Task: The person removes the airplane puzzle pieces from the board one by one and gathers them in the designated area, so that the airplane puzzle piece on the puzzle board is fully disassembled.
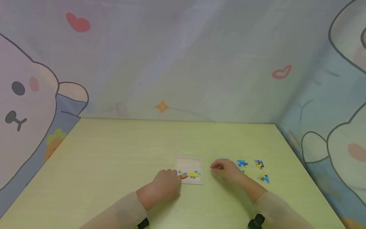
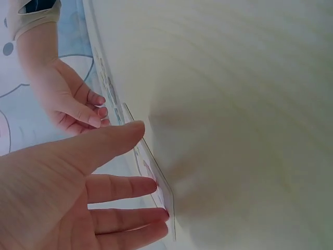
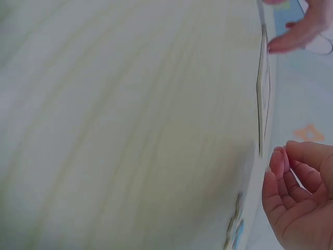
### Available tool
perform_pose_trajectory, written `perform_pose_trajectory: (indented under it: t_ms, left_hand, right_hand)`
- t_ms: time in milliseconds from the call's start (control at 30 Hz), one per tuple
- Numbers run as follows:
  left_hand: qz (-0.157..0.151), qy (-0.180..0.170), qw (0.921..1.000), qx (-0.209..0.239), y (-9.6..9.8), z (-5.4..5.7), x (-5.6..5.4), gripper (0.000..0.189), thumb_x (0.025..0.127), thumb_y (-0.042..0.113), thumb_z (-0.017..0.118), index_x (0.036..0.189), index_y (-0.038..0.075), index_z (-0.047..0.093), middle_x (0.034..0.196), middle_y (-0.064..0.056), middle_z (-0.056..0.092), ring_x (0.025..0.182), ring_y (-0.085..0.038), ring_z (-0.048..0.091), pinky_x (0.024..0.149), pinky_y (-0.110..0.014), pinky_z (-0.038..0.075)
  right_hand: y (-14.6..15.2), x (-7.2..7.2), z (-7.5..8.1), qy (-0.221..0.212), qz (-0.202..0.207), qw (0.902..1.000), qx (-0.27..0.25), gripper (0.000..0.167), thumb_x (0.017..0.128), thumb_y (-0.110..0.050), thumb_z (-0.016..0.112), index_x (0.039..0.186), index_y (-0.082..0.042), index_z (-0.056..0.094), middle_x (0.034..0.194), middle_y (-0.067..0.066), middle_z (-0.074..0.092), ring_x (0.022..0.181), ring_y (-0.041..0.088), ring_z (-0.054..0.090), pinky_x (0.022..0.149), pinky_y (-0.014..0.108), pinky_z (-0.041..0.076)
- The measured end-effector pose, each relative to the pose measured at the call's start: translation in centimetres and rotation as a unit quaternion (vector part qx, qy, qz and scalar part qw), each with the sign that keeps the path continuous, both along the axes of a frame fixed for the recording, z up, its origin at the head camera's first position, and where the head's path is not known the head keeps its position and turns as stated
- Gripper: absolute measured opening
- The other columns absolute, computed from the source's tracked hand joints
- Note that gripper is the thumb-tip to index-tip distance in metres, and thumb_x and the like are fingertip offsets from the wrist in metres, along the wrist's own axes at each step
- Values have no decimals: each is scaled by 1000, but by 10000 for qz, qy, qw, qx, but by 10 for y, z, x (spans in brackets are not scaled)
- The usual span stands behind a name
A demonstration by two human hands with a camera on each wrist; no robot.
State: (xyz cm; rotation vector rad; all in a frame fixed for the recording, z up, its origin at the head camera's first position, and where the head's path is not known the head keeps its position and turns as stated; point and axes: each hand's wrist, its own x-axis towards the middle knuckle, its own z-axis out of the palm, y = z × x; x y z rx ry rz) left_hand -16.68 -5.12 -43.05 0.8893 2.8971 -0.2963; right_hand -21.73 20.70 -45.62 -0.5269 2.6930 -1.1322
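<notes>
A small square puzzle board (image 1: 188, 163) with a pale raised border lies flat on the table. Along its lower part sit a yellow-and-blue piece (image 1: 194, 175) and a coloured piece with a red curve (image 1: 183, 176). My left hand (image 1: 166, 184) rests at the board's left edge; in the left wrist view its fingers (image 2: 125, 188) are fairly straight, tips touching the board. Right of the board, my right hand (image 1: 227, 170) is raised with thumb and fingertips close together. A thin pale sliver shows between them; whether it is a puzzle piece I cannot tell.
Several loose puzzle pieces lie to the right, among them a blue one (image 1: 242, 163), a red-and-blue one (image 1: 259, 164) and a blue-and-yellow one (image 1: 264, 178). My right hand partly covers others. A printed cloth (image 1: 183, 63) hangs behind the table (image 1: 114, 152).
</notes>
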Motion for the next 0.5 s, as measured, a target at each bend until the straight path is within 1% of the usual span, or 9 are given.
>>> perform_pose_trajectory:
  t_ms: [67,100,167,200,267,333,367,500]
  left_hand:
    - [3,163,9998,72,0,-1,-1,29,77,36,66,86,8,67,79,-3,51,71,-17,48,59,-31,43]
    - [-48,235,9997,91,1,-1,-1,32,77,38,67,88,9,67,81,-3,51,75,-17,48,61,-31,44]
    - [-274,293,9989,234,2,-3,3,37,78,42,68,92,8,66,90,-4,54,84,-18,50,66,-31,46]
    - [-441,323,9981,298,3,-4,5,40,77,44,68,95,8,65,96,-5,54,89,-19,51,69,-31,47]
    - [-736,257,9960,425,6,-6,11,44,78,47,68,99,9,62,103,-6,54,96,-21,51,72,-30,47]
    - [-962,164,9941,475,9,-8,16,44,78,49,67,99,11,57,104,-5,52,96,-21,51,71,-29,48]
    - [-1004,144,9938,466,10,-9,18,46,78,50,67,101,12,56,105,-5,50,97,-20,50,71,-29,48]
    - [-1018,173,9943,269,12,-9,21,51,78,55,65,107,13,56,103,-2,47,94,-17,49,70,-27,48]
  right_hand:
    - [-12,-1,0,-29,150,9999,-17,8,88,-7,62,94,-4,66,92,3,64,80,17,59,68,30,48]
    - [-17,-1,0,-22,229,9997,-6,9,88,-7,62,95,-4,67,92,3,64,80,17,60,69,30,48]
    - [-28,-1,0,-55,351,9994,56,11,87,-7,62,97,-3,67,92,4,65,82,19,60,73,32,49]
    - [-32,-1,-1,-53,408,9991,112,13,87,-6,62,98,-3,67,92,4,65,83,19,60,74,33,49]
    - [-40,0,-1,-90,454,9987,227,16,87,-6,62,102,-3,67,94,4,65,87,20,60,77,35,48]
    - [-45,2,0,-135,471,9982,342,20,86,-5,64,105,-3,67,97,4,64,89,21,59,79,37,48]
    - [-47,3,0,-124,493,9979,413,22,85,-5,64,107,-2,66,97,4,63,89,20,58,79,37,47]
    - [-52,8,2,19,708,9955,627,30,82,-5,67,112,1,64,97,6,60,84,19,54,75,35,45]
